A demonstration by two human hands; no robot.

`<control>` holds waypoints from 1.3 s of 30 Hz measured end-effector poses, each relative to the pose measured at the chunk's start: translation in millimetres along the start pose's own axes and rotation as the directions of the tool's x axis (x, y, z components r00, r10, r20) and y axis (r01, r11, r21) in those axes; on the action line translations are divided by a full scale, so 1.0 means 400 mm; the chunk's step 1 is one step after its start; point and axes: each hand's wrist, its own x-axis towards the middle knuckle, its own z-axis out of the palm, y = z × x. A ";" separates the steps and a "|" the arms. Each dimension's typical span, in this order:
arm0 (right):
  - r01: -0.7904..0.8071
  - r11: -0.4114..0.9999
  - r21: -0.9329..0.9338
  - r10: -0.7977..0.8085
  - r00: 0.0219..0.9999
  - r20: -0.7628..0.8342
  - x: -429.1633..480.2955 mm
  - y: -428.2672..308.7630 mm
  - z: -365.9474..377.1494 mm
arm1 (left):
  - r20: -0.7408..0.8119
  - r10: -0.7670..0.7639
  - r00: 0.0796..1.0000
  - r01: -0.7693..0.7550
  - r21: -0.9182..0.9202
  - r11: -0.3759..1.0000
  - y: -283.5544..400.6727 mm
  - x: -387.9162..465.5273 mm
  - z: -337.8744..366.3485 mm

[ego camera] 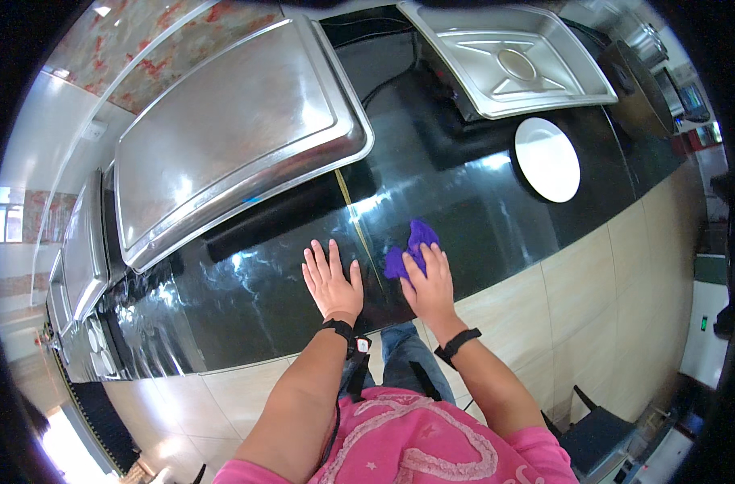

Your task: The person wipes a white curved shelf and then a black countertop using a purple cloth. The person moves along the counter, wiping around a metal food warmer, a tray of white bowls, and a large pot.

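A glossy black countertop (252, 308) spans the view before me. My left hand (333, 284) lies palm down on it with the fingers spread, holding nothing. Just to the right, my right hand (429, 284) presses a crumpled purple cloth (422, 233) against the counter, its fingers over the cloth's lower right part. A pale seam line (356, 224) runs across the counter between the hands. Black straps are on both wrists.
A large steel lid or covered tray (234, 133) stands beyond my left hand. A white plate (547, 160) lies at the right, below a deep steel pan (519, 60). A dark pot (637, 91) stands at the far right; a dark chair (594, 438) is behind at lower right.
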 end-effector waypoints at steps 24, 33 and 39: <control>0.165 0.986 0.018 -0.166 0.983 0.074 0.199 -0.033 0.073 | 0.053 -0.041 0.998 0.042 -0.016 0.999 0.010 0.002 -0.017; 0.268 0.963 0.016 -0.269 0.961 0.060 0.362 -0.035 0.131 | 0.071 -0.046 0.996 0.048 -0.014 0.999 0.013 0.002 -0.022; 0.114 0.992 -0.047 -0.114 0.993 0.001 0.320 -0.010 0.102 | 0.051 -0.034 0.998 0.036 -0.050 0.998 0.011 -0.004 -0.021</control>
